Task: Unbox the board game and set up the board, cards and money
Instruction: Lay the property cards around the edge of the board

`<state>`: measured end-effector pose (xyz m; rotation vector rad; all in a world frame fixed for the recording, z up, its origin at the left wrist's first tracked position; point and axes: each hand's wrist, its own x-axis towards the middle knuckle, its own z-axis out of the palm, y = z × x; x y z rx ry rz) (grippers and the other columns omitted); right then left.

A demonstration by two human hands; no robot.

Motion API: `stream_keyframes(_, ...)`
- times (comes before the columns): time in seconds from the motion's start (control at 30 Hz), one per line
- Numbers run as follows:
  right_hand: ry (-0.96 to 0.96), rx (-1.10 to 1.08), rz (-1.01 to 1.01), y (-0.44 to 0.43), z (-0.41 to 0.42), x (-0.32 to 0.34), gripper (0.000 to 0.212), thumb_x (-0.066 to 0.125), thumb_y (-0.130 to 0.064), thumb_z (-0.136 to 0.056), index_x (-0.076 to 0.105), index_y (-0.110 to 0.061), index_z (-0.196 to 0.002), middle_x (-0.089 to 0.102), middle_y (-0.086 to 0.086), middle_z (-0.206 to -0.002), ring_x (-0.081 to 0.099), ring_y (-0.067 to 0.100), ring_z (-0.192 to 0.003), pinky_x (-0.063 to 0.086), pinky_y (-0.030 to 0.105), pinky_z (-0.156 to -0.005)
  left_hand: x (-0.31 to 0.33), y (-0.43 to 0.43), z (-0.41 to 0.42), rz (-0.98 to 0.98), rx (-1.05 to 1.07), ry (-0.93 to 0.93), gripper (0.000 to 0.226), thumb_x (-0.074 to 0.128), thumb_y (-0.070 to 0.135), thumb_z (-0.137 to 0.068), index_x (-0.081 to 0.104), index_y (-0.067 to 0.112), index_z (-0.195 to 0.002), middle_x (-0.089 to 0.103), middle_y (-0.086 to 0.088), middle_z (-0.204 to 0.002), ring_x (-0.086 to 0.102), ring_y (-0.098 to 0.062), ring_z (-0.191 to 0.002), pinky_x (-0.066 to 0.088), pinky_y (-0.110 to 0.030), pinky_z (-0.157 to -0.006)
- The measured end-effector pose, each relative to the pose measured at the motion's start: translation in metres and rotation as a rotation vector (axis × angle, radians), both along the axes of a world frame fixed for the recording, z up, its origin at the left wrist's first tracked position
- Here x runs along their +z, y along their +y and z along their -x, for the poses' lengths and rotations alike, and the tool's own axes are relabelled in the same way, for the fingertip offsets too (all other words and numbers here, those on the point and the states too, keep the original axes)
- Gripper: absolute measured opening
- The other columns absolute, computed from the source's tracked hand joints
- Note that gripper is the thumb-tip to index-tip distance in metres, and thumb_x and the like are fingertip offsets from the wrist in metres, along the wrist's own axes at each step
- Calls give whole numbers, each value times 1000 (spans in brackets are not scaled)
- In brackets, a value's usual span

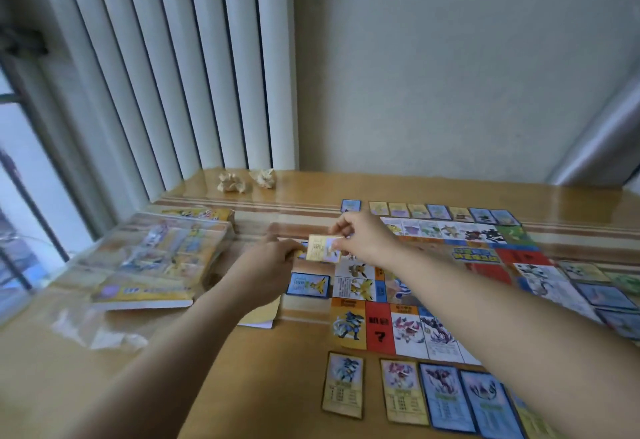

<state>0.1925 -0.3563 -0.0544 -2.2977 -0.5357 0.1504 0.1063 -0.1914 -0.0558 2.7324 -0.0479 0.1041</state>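
My right hand (360,241) pinches a small yellow-bordered paper card (325,248) by its right edge, and my left hand (273,262) pinches its left edge. Both are above the left side of the colourful paper game board (379,327) on the glossy wooden table (242,386). My right forearm crosses low over the board. It could drag the thin sheet and knock the laid-out cards (343,386) beside it askew.

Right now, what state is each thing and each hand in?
Colourful paper game board, unfolded flat.
Small yellow-bordered card, lifted, pinched by right hand.
Left hand, at that card's left edge; grip blurred.
Yellow cardboard game box, lying on table.
Blue-bordered bird card, flat beside board.
Clear plastic wrap, crumpled.
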Motion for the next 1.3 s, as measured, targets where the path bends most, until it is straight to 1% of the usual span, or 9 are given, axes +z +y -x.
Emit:
stream_keyframes(0.17,-16,8,115,20,-12,-26,19,66,-11,-88,66,-9,-107,64,4,-106,54,12,-90,39,19,-69,-21,-6,1,-316,-94,164,52,32,7,-93,37,26,-142,35,2,-145,37,-22,-131,25,-43,-111)
stream_keyframes(0.27,-67,2,225,24,-16,-33,21,67,-17,-88,66,-13,-109,64,3,-114,57,15,-96,45,28,-78,-22,-10,2,-371,-157,242,61,29,5,-93,19,23,-150,17,3,-157,17,-19,-145,6,-53,-117)
stream_keyframes(0.37,-160,15,326,24,-20,-33,23,63,-25,-91,66,-20,-113,63,0,-120,59,19,-104,48,36,-89,-22,-13,1,-403,-196,313,61,29,5,-94,15,22,-152,9,7,-159,11,-19,-147,3,-54,-117)
stream_keyframes(0.5,-228,168,504,16,-25,-26,40,34,-13,-100,52,-22,-135,50,2,-140,39,23,-132,29,41,-107,-22,-14,-1,-405,-204,344,59,30,6,-96,18,23,-151,10,9,-159,21,-18,-144,3,-53,-116)
stream_keyframes(0.63,-205,340,783,10,-28,-29,46,25,-18,-100,40,-24,-143,39,1,-149,26,21,-141,17,45,-115,-21,-14,-2,-400,-199,330,59,30,4,-94,23,22,-150,16,8,-158,26,-17,-142,1,-54,-116)
stream_keyframes(0.77,-192,359,809,9,-31,-31,46,23,-23,-101,39,-23,-144,33,-3,-153,17,19,-145,9,46,-117,-21,-14,-4,-400,-197,321,55,31,4,-94,30,19,-147,23,6,-156,28,-16,-141,-1,-54,-116)
stream_keyframes(0.97,-255,358,761,8,-23,-24,44,24,-25,-101,42,-22,-141,32,-6,-153,18,17,-144,10,43,-117,-21,-15,-4,-401,-194,318,55,32,5,-94,29,18,-147,23,6,-156,30,-16,-140,0,-53,-116)
stream_keyframes(1.1,-269,449,801,5,-6,-23,45,25,-25,-101,39,-28,-144,25,-8,-156,11,15,-145,2,45,-118,-21,-16,-5,-428,-195,323,57,32,3,-94,26,18,-149,22,5,-156,28,-17,-140,1,-54,-116)
stream_keyframes(1.3,-273,438,831,3,4,-25,47,25,-26,-101,30,-28,-148,20,-7,-158,9,17,-146,1,45,-118,-21,-16,0,-439,-201,315,57,33,4,-95,24,17,-149,18,4,-158,26,-18,-142,3,-54,-116)
